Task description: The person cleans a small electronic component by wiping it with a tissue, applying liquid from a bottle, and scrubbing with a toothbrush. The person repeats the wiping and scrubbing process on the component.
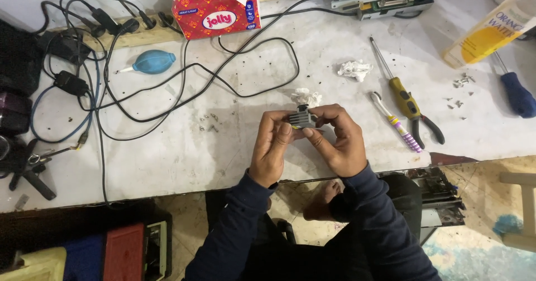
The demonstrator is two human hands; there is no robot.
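Note:
Both my hands hold one small dark grey ribbed part above the front of the white worktable. My left hand grips its left end with thumb and fingers. My right hand pinches its right end, fingers curled over the top. A crumpled white tissue lies on the table just behind the part. A few loose screws lie to the left of my hands.
Black cables snake across the left half, with a power strip, a blue bulb blower and a red tissue box. To the right lie a yellow-handled screwdriver, a toothbrush, pliers, a blue-handled screwdriver and an orange bottle.

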